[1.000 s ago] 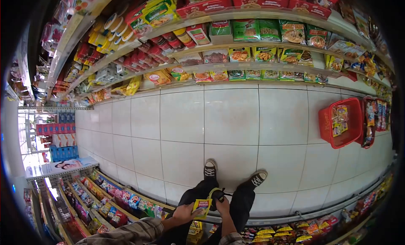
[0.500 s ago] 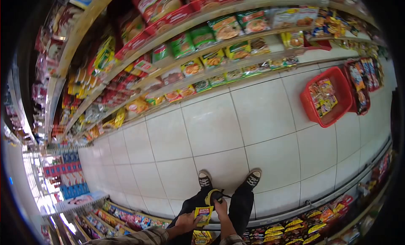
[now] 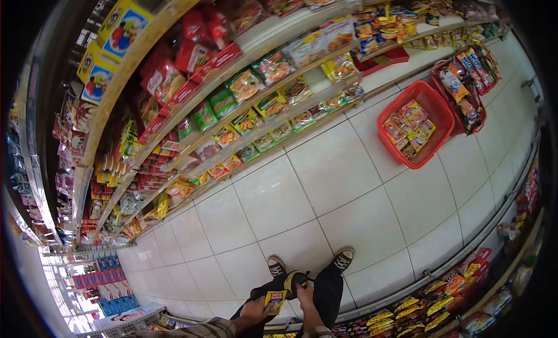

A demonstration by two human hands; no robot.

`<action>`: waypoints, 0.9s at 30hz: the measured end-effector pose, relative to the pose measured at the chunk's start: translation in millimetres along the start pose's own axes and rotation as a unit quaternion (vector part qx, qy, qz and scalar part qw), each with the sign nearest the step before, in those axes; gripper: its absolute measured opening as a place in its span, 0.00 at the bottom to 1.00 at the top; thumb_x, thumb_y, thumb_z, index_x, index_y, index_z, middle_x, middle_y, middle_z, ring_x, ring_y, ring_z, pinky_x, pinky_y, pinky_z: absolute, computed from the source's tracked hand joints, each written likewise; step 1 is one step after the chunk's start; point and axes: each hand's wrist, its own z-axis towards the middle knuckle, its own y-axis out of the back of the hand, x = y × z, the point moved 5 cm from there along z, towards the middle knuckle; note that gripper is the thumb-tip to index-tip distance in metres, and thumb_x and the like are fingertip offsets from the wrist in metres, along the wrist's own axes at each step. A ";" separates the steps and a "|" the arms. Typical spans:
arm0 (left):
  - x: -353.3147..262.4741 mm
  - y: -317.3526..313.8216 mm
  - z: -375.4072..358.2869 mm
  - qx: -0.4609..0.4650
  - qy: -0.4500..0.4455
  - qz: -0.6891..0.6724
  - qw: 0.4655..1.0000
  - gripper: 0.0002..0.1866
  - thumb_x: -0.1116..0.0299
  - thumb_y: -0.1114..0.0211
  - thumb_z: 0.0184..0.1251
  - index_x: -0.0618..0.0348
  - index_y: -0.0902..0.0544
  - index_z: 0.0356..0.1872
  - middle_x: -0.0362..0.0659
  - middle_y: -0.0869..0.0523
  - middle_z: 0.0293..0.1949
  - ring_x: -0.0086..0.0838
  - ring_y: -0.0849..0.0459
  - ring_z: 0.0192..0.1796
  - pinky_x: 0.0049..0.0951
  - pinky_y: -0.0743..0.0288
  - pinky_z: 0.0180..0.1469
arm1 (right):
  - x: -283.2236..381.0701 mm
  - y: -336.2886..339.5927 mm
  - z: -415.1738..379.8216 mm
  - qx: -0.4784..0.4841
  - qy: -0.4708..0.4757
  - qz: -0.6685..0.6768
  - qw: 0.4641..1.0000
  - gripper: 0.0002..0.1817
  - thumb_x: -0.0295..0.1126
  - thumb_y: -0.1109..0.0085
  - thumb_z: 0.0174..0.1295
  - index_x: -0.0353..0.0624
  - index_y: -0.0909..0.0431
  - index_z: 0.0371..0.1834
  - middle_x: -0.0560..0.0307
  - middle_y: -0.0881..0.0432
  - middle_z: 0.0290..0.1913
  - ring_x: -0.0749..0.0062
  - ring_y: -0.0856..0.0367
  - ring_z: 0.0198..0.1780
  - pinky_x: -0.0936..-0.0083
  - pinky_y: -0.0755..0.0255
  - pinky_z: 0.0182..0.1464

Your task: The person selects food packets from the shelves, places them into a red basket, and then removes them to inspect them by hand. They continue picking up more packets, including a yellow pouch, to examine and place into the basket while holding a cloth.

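I stand in a shop aisle and look down at my own legs and black sneakers (image 3: 343,259). My left hand (image 3: 254,309) holds a small yellow packet (image 3: 275,301) in front of my thighs. My right hand (image 3: 304,294) is closed on a small black and yellow object (image 3: 292,277) just right of the packet; I cannot make out what it is. Both hands are close together at the bottom of the view.
A red basket (image 3: 415,132) with snack packets sits on the white tiled floor (image 3: 325,181) at the upper right. A second red basket (image 3: 465,85) stands behind it. Packed shelves (image 3: 232,111) line the far side, and another shelf (image 3: 442,297) runs along the near side.
The view has swung and tilted, so the baskets and shelves have shifted up and leftwards. The hands keep the packet and the black object, now lower in the frame.
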 end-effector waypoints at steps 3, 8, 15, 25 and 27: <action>-21.6 4.7 8.8 0.030 0.016 -0.002 0.999 0.25 0.46 0.51 0.71 0.62 0.28 0.46 0.58 0.16 0.35 0.54 0.16 0.37 0.49 0.23 0.40 | -27.5 18.2 26.4 -0.035 -0.038 -0.006 0.999 0.27 0.33 0.38 0.58 0.28 0.29 0.58 0.41 0.21 0.52 0.57 0.21 0.52 0.71 0.31 0.54; -47.0 -1.1 25.3 -0.040 -0.016 -0.040 0.998 0.23 0.48 0.48 0.70 0.62 0.25 0.44 0.57 0.16 0.37 0.54 0.17 0.37 0.48 0.23 0.40 | -30.5 51.3 32.2 -0.015 -0.066 0.184 0.981 0.23 0.32 0.41 0.62 0.34 0.29 0.59 0.48 0.22 0.53 0.60 0.22 0.52 0.66 0.27 0.52; -136.7 73.8 101.2 -0.307 0.070 -0.340 0.886 0.21 0.54 0.43 0.71 0.67 0.21 0.45 0.52 0.14 0.34 0.39 0.13 0.36 0.35 0.23 0.38 | 18.8 106.2 10.8 0.047 -0.144 0.507 0.848 0.19 0.34 0.52 0.68 0.43 0.31 0.60 0.55 0.24 0.56 0.62 0.23 0.55 0.65 0.24 0.53; -280.2 153.9 189.9 -0.196 0.049 -0.542 0.816 0.17 0.59 0.35 0.67 0.68 0.19 0.41 0.45 0.16 0.30 0.27 0.15 0.31 0.26 0.20 0.29 | 164.7 270.2 8.9 -0.019 0.016 0.347 0.937 0.18 0.23 0.47 0.59 0.37 0.26 0.55 0.55 0.21 0.47 0.66 0.21 0.48 0.73 0.27 0.52; -288.4 179.5 233.3 -0.235 0.029 -0.452 0.860 0.17 0.58 0.36 0.67 0.68 0.18 0.37 0.43 0.17 0.28 0.24 0.19 0.28 0.25 0.24 0.30 | 228.7 302.6 26.2 -0.039 0.052 0.323 0.944 0.16 0.28 0.43 0.61 0.34 0.25 0.52 0.55 0.20 0.45 0.68 0.21 0.47 0.75 0.27 0.50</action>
